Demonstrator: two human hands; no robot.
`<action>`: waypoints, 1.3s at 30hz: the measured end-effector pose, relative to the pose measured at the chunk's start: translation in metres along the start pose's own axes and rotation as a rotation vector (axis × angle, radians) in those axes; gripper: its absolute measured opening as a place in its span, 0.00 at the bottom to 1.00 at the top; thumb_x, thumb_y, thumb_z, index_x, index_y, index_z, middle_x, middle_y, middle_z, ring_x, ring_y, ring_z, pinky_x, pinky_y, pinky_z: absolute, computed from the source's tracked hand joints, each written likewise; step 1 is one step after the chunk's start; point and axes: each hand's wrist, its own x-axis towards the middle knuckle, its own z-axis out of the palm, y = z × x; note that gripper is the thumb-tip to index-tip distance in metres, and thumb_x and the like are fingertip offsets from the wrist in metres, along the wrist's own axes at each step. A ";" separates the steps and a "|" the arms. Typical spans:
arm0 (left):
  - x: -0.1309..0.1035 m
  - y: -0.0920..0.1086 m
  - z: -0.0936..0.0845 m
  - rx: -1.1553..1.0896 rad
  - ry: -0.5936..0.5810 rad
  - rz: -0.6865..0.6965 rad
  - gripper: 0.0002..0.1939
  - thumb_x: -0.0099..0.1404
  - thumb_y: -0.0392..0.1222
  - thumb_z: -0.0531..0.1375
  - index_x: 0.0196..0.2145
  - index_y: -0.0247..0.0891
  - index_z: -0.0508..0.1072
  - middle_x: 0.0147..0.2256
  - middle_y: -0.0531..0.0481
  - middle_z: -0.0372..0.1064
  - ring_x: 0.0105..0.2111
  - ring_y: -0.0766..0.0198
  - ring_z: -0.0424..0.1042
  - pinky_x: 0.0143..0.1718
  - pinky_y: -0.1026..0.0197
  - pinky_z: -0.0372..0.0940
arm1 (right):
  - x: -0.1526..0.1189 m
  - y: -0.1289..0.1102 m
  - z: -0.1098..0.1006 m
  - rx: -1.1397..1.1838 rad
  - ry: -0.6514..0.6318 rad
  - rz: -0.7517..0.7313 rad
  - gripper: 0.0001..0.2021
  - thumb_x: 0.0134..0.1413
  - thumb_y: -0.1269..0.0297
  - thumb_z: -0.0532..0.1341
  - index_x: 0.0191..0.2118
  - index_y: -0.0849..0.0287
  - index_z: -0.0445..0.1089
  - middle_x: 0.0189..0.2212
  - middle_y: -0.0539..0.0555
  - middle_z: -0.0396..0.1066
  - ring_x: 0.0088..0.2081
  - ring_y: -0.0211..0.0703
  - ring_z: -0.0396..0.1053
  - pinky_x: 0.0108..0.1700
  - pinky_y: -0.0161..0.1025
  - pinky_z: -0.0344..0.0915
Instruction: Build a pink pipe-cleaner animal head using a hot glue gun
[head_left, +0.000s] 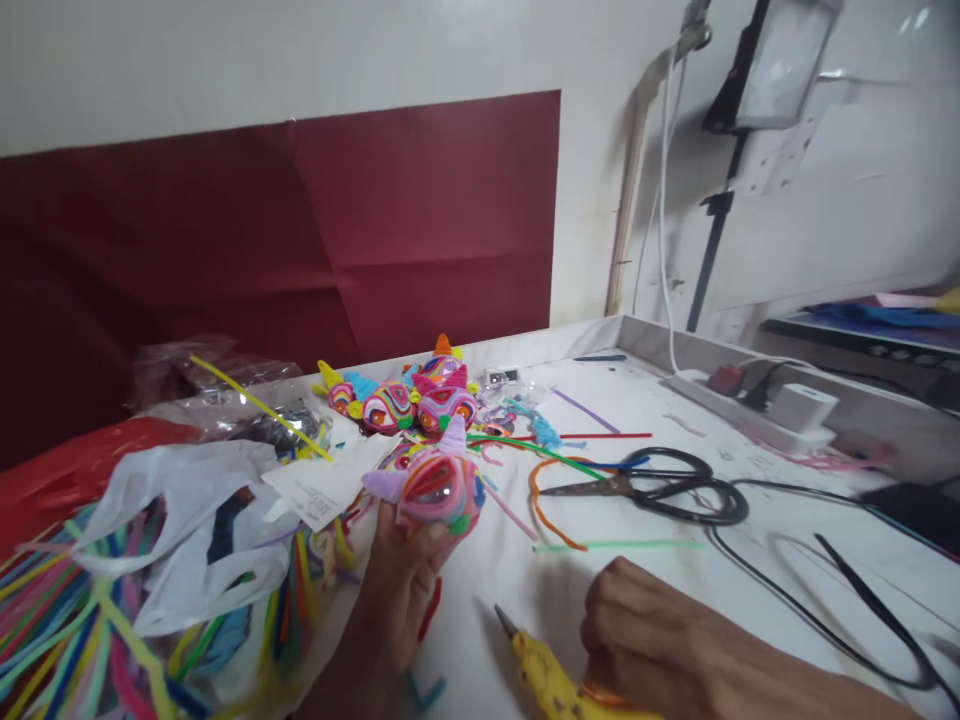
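Note:
My left hand [401, 580] pinches a colourful striped animal-head ornament [442, 490], fuzzy like pipe cleaner, with light purple pointed ears and a shiny domed eye. At the lower right, my right hand [645, 630] is curled closed around the yellow hot glue gun [544, 670], its grip hidden beneath the fingers. The gun's dark nozzle points up and left, below the ornament. Behind the held piece, several similar heads [390, 405] sit bunched together. Black-handled scissors [660, 487] lie beyond my right hand, beside an orange pipe cleaner [534, 490] and a pale green one [622, 546].
Bundles of pipe cleaners [67, 640] and a white plastic bag [187, 500] fill the left side. A white paper slip [322, 485] rests near the heads. A power strip [750, 410] with a white charger [802, 408] runs along the right edge; a black cable [795, 590] crosses the tabletop.

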 end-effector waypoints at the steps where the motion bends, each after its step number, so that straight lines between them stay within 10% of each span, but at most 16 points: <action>1: 0.000 0.001 0.000 0.003 0.014 0.001 0.40 0.53 0.34 0.69 0.60 0.52 0.59 0.53 0.48 0.71 0.51 0.52 0.72 0.53 0.49 0.70 | -0.001 0.001 0.001 0.001 -0.040 0.020 0.13 0.62 0.54 0.57 0.42 0.58 0.72 0.36 0.58 0.75 0.42 0.49 0.71 0.48 0.45 0.65; 6: -0.001 0.005 0.004 0.048 0.059 0.028 0.41 0.52 0.34 0.68 0.61 0.50 0.58 0.54 0.49 0.70 0.53 0.51 0.71 0.52 0.47 0.70 | -0.001 0.011 -0.003 0.105 -0.102 0.102 0.11 0.52 0.69 0.63 0.43 0.59 0.73 0.41 0.59 0.74 0.46 0.48 0.71 0.49 0.43 0.67; 14: 0.007 0.005 -0.001 0.079 0.095 0.079 0.37 0.52 0.34 0.68 0.57 0.51 0.62 0.53 0.51 0.71 0.52 0.53 0.72 0.50 0.52 0.72 | 0.037 0.072 -0.024 -0.058 0.188 0.258 0.09 0.58 0.75 0.55 0.37 0.61 0.72 0.34 0.58 0.75 0.36 0.45 0.73 0.39 0.42 0.69; 30: 0.011 -0.010 -0.004 0.160 0.196 0.114 0.37 0.43 0.34 0.70 0.52 0.43 0.65 0.47 0.47 0.74 0.48 0.54 0.74 0.52 0.50 0.68 | 0.066 0.068 0.012 -0.327 -0.463 0.398 0.05 0.50 0.74 0.62 0.26 0.62 0.73 0.32 0.62 0.74 0.41 0.54 0.71 0.43 0.44 0.65; 39: 0.009 -0.012 -0.009 0.357 0.159 0.190 0.28 0.45 0.33 0.67 0.44 0.40 0.65 0.43 0.49 0.74 0.44 0.58 0.74 0.49 0.56 0.66 | 0.062 0.033 0.003 -0.016 0.117 0.188 0.05 0.61 0.71 0.52 0.37 0.57 0.63 0.33 0.53 0.69 0.35 0.42 0.68 0.39 0.39 0.65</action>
